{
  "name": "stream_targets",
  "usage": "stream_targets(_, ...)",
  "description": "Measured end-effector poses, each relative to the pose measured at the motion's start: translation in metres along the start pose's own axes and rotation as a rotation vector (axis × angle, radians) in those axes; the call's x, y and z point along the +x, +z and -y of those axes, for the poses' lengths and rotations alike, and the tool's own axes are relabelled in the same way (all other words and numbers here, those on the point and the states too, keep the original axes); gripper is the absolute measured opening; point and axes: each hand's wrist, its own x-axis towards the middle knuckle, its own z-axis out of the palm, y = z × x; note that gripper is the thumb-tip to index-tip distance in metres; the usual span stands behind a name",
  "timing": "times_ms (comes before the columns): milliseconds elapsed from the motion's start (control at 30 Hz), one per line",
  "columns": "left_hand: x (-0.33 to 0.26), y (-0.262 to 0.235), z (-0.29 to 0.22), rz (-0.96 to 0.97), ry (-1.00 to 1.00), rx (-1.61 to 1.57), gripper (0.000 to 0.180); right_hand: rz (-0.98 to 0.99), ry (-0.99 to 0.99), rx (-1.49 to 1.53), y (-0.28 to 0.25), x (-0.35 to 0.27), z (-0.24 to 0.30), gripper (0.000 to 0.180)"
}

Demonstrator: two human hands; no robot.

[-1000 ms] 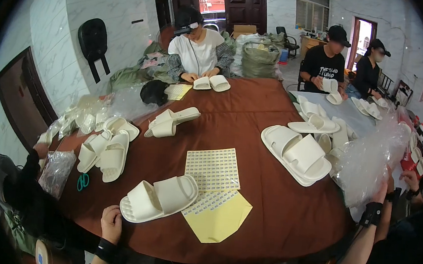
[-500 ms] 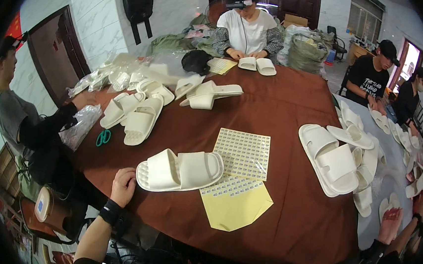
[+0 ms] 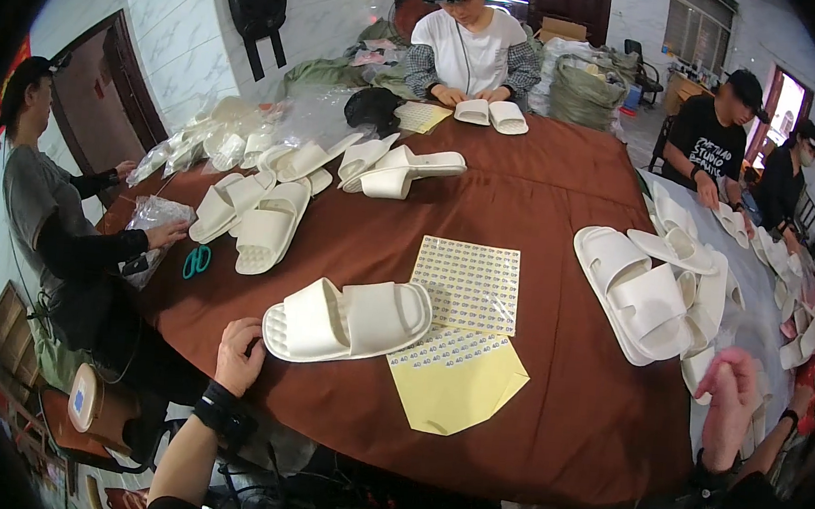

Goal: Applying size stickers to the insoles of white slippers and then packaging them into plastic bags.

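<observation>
A white slipper pair (image 3: 356, 319) is laid on brown cloth (image 3: 527, 192), the left hand (image 3: 240, 356) placed beside it, fingers loosely curled, slightly apart; the right hand (image 3: 728, 409) is raised (blurred, grip cannot be told) near other slippers (image 3: 650, 307).

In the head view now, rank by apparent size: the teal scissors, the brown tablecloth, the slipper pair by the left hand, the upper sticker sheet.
1. Brown tablecloth
2. Slipper pair and upper sticker sheet: too alike to rank
3. Teal scissors
</observation>
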Motion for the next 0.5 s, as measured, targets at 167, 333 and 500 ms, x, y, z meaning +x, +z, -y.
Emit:
stream_targets(167, 0.002, -0.002, -0.003, 0.014, -0.002, -0.008, 0.016, 0.238, 0.203, -0.033, 0.065, -0.003, 0.021, 0.017)
stream_targets(333, 0.000, -0.002, 0.002, 0.019, 0.034, -0.009, 0.016, 0.597, 0.256, -0.139, 0.146, 0.000, 0.036, 0.023)
stream_targets(500, 0.001, -0.006, 0.002, 0.058, 0.007, -0.049, 0.016, 0.820, 0.158, -0.139, 0.226, 0.009, 0.000, 0.026)
